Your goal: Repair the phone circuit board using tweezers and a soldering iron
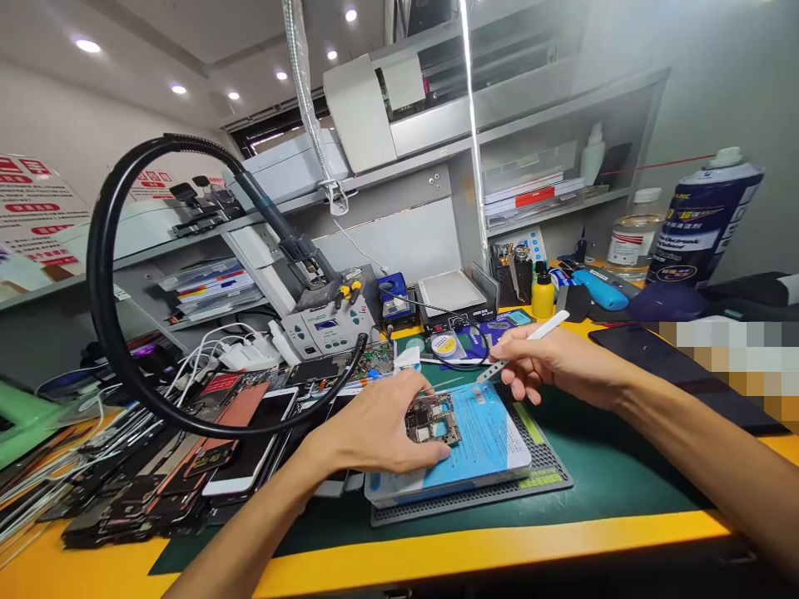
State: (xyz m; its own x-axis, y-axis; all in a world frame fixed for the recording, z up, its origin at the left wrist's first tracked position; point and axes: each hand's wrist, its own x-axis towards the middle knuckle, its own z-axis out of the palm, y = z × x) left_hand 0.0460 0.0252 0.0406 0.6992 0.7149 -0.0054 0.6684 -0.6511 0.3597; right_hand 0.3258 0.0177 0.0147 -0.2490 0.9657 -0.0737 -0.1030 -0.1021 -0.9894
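Hidden under left hand (374, 428): left edge of circuit board (433, 418). Far right of board, patch (730, 349) blurred into blocks.

one circuit board (433, 418), one white tool (529, 339)

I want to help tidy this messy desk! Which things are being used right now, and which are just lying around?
In use: left hand holding the circuit board on the blue pad; right hand holding the white tool.
Lying about: pile of phones, rework station, spray can, yellow bottle, clear bottle.
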